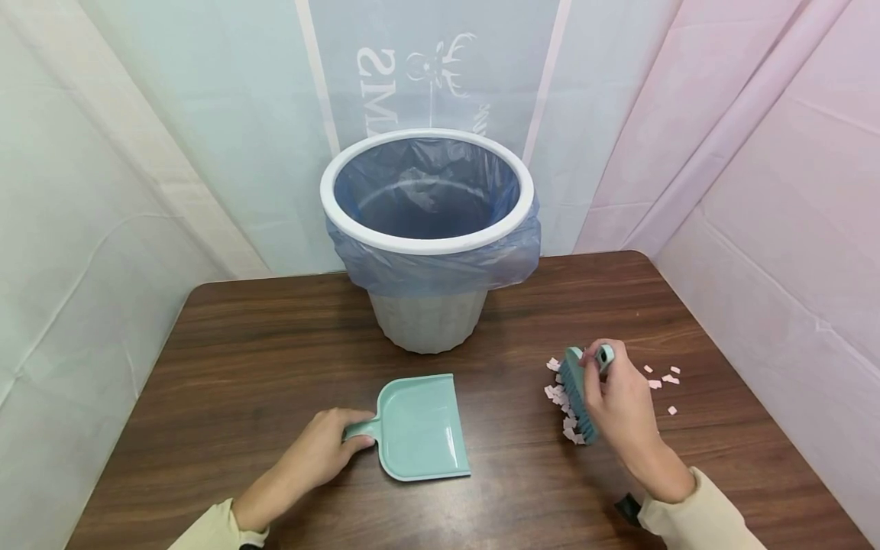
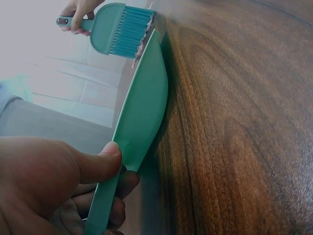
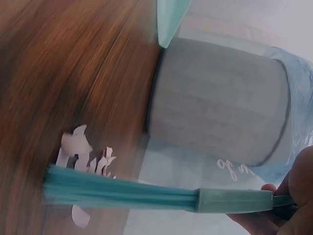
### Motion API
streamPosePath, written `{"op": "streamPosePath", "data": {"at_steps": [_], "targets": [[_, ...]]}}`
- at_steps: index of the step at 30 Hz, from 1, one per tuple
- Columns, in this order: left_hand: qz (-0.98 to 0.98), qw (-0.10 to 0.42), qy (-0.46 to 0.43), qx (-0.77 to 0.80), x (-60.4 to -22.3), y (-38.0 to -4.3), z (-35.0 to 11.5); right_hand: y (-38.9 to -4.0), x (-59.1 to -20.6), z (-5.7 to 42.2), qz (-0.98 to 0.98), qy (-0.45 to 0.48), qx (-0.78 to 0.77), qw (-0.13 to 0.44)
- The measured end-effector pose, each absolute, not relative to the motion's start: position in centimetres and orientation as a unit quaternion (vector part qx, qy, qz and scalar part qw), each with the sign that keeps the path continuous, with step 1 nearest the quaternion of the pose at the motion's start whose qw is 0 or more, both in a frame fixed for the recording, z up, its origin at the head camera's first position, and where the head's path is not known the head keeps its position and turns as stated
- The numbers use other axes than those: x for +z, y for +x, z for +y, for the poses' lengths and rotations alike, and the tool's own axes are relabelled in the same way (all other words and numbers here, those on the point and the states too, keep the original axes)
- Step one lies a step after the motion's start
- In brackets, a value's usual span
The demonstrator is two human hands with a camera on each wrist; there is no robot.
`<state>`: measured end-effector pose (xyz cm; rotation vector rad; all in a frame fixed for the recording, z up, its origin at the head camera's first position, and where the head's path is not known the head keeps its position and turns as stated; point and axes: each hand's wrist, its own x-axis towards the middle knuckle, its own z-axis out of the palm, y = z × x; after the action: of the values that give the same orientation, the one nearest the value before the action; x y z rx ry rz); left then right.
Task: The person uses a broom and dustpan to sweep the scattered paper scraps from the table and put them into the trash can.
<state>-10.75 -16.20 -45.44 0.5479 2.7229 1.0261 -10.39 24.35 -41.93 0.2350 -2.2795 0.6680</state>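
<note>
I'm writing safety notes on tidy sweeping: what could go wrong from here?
Stray white scraps lie to the right of the brush in the right hand, so a leftward stroke would probably miss them.

The gathered scraps sit across a gap of bare table from the dustpan that the left hand holds; a quick push might scatter them.

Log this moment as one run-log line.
left hand: holds dustpan | right hand: holds brush beside white scraps | more scraps: right of brush | lined bin: beyond dustpan
</note>
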Motion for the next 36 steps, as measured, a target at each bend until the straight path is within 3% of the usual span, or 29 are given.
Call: {"op": "streamPosePath", "data": {"at_steps": [12, 22, 36], "targets": [[0.915, 0.096, 0.179, 0.348, -45.4, -10.9, -16.1, -11.7, -40.6, 25.0, -0.854, 0.143, 0.317, 0.386], [0.914, 0.105, 0.18, 0.347, -45.3, -11.0, -16.1, -13.6, -42.0, 26.9, -0.854, 0.303, 0.306, 0.292], [0.915, 0.107, 0.181, 0.344, -45.1, -10.8, -16.1, -12.1, -41.9, 26.6, -0.842, 0.357, 0.339, 0.221]]}}
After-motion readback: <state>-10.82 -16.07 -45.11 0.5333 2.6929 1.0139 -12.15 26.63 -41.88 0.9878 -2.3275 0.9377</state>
